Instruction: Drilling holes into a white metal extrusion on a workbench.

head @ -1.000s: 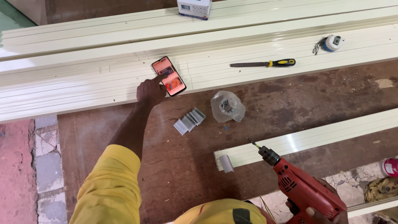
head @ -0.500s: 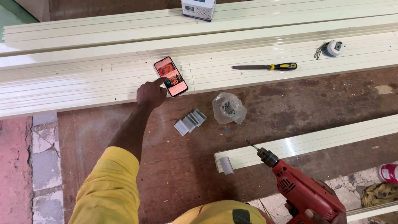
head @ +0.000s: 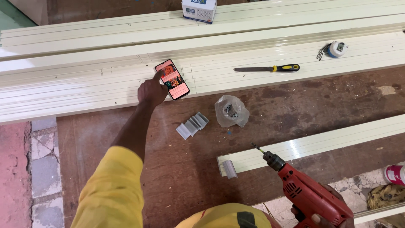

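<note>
My left hand [head: 152, 90] reaches forward in a yellow sleeve, one finger touching the lit screen of a smartphone [head: 172, 79] that lies on cream metal profiles [head: 84, 84]. My right hand [head: 322, 211], at the bottom right, grips a red power drill [head: 304, 191]. The drill's bit points up-left at the end of a shorter cream profile [head: 320, 143]. A small grey bracket [head: 230, 169] sits at that profile's near end.
Several grey brackets [head: 192, 125] and a clear bag of screws [head: 230, 110] lie on the brown board. A file with a yellow-black handle [head: 268, 68] and a tape measure [head: 336, 49] rest on the profiles. A small box [head: 199, 9] stands at the back.
My left hand has shifted slightly on the phone, its finger now on the screen's left edge. The drill stays held in my right hand, almost unmoved.
</note>
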